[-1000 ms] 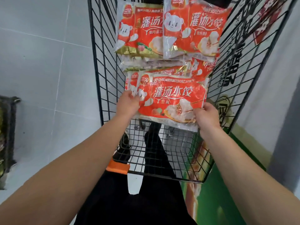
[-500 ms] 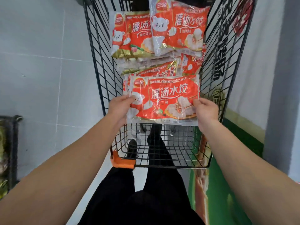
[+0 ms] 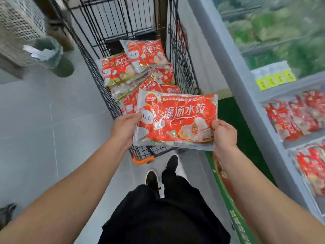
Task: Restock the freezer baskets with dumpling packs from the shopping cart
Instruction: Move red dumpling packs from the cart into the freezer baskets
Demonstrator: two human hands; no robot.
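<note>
Midway, by the look of it: seen from the head camera, the left hand (image 3: 125, 126) and right hand (image 3: 225, 133) each pinch an end of one red dumpling pack (image 3: 175, 121), held flat above the near end of the shopping cart (image 3: 98, 55). A pile of similar packs (image 3: 139, 73) lies in the cart, so much restocking seems left. To the right, the freezer (image 3: 246, 81) shows red packs in its baskets (image 3: 295, 118) (fullness unclear).
</note>
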